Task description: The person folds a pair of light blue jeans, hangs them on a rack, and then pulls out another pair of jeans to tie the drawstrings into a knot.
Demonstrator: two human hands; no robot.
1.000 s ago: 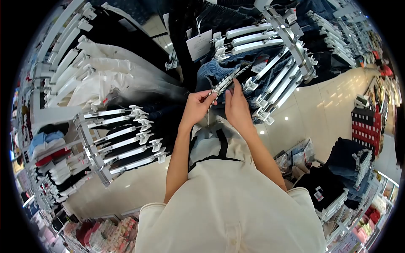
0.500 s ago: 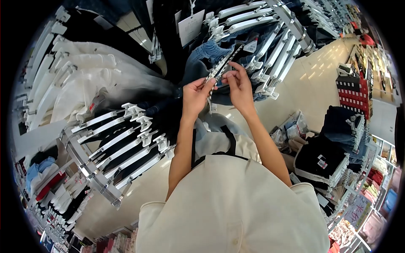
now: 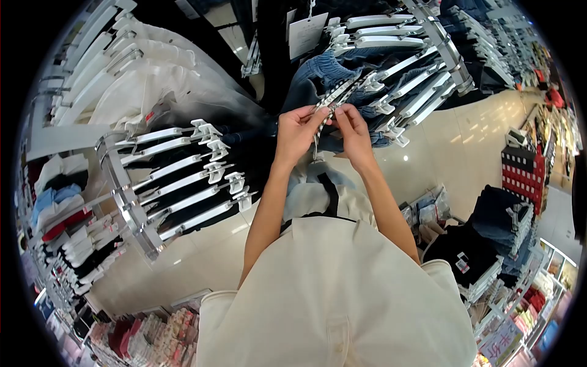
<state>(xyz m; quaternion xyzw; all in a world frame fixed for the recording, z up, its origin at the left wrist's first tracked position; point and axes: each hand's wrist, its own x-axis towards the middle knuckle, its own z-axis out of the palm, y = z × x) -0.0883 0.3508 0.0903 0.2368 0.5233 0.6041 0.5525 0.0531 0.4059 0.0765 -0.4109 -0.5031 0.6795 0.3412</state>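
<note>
A narrow black-and-white patterned drawstring [image 3: 340,92] runs down from the waist of blue jeans [image 3: 329,68] with a gathered waistband. My left hand [image 3: 296,137] pinches this drawstring between thumb and fingers. Close beside it, my right hand [image 3: 356,136] has thumb and fingertips pressed together on the same strip. One loose end dangles below the two hands. The jeans hang from white clip hangers [image 3: 391,41] on the rack. Where the strip joins the waistband is partly hidden by my fingers.
A metal rack bar [image 3: 445,46] rises at upper right. Another rack end [image 3: 131,208] with dark trousers on white hangers projects at left. White trousers [image 3: 147,79] hang behind it. Folded dark clothes [image 3: 455,251] are stacked at lower right above the tiled floor [image 3: 440,137].
My right hand has come down and closer to my left, its raised fingers now curled in on the drawstring. The view has shifted, so the racks sit differently in it.
</note>
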